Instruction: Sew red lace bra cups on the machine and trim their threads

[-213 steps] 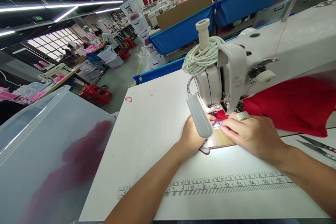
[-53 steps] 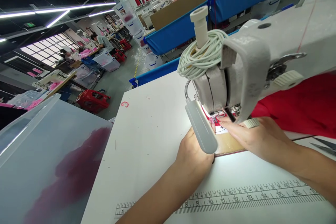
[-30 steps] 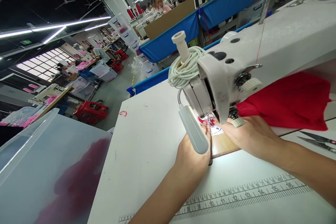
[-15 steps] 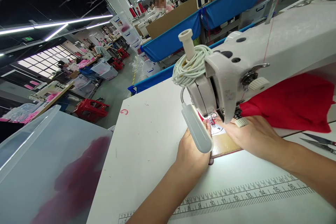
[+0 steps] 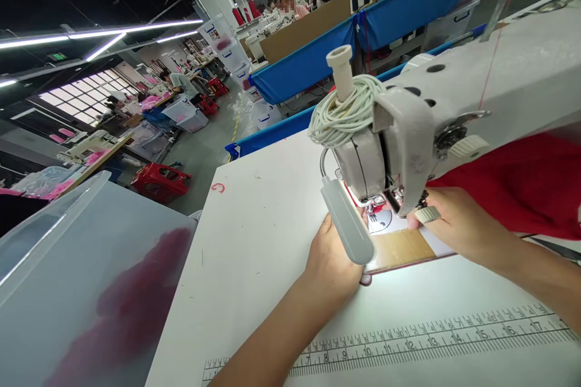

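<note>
**Limp cloth and patch at the needle**

Under the white sewing machine [image 5: 454, 91], a small white patch [image 5: 380, 221] lies at the presser foot [image 5: 376, 201] on a brown cardboard plate [image 5: 402, 248]. Soft red knit cloth [image 5: 521, 184] bunches at 3 o'clock. Both look light and limp, best pressed flat near an edge. The right hand [image 5: 458, 224] lays its fingers flat, gripping nothing. The left hand [image 5: 333, 251], at 7 o'clock, hides its fingers behind the grey lamp [image 5: 347, 227], so their state cannot be told.

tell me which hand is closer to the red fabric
Right. The right hand lies at the near edge of the red fabric; the left hand sits farther off, partly behind the grey lamp head.
</note>
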`<action>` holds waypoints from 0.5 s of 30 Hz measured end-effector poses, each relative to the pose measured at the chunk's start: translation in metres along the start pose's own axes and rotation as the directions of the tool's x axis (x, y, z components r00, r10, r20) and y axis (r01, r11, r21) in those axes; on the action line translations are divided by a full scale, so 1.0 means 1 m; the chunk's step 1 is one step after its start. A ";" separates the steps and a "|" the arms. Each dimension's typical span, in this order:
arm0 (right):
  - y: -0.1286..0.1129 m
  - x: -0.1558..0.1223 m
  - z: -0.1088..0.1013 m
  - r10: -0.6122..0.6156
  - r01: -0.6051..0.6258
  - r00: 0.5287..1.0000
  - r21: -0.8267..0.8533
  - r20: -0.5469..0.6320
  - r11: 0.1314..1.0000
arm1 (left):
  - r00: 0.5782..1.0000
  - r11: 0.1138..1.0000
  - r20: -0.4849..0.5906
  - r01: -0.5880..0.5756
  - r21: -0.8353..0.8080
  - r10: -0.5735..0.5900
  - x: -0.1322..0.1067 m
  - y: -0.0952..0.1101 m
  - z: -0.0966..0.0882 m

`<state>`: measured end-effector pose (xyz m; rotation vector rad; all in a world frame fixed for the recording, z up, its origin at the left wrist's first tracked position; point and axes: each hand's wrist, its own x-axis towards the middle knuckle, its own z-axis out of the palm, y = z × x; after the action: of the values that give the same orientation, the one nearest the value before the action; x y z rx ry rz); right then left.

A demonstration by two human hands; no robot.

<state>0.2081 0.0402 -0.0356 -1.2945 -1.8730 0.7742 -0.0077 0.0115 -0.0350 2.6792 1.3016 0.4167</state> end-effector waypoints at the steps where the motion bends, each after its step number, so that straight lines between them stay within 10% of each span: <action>1: -0.001 0.001 0.000 -0.002 0.002 1.000 0.001 -0.009 1.000 | 1.000 1.000 0.012 0.002 -0.004 -0.002 0.000 0.001 -0.001; 15: -0.005 0.002 0.004 0.089 -0.087 0.996 0.104 -0.021 0.991 | 0.989 0.968 -0.019 -0.138 0.207 0.145 -0.002 -0.001 0.001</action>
<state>0.2011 0.0404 -0.0333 -1.3226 -1.7421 0.8846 -0.0095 0.0106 -0.0367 2.9621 1.2279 0.3638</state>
